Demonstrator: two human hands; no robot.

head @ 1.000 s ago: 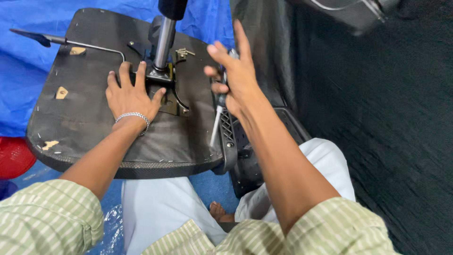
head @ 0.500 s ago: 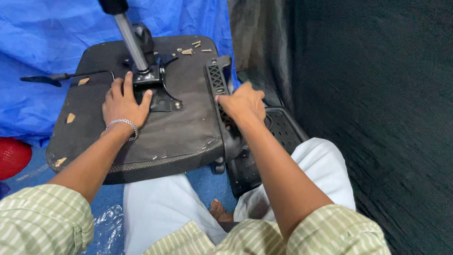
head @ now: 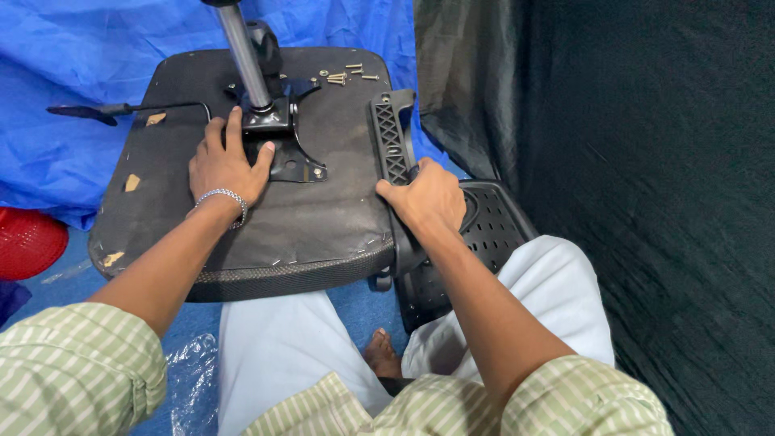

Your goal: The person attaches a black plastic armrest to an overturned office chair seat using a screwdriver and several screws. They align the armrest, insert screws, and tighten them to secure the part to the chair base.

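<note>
Head view: we are looking down at an upturned office chair seat [head: 242, 218] lying across our lap, its dark underside facing up. Our left hand [head: 226, 161] is lying flat and open on the underside, fingers spread, its thumb resting against the black metal mounting plate [head: 282, 149] from which the grey gas-lift column [head: 242, 56] is rising. Our right hand [head: 428, 198] is closing around the black plastic armrest bracket [head: 391, 137] at the seat's right edge, the thumb pressing on the seat rim; the perforated back panel [head: 492, 226] is sitting just beneath it. A cluster of loose screws [head: 343, 75] is lying on the far end of the seat, and a black adjustment lever [head: 121, 109] is projecting to the left over the blue tarpaulin [head: 81, 48]. In our judgement, tilting the seat could send the unsecured screws rolling onto the tarpaulin folds, and the bracket could slip if the grip loosens. The column's top is being cut off by the frame, the right palm is hiding whatever lies under it, and the red object [head: 28, 242] at left is only partly showing.
</note>
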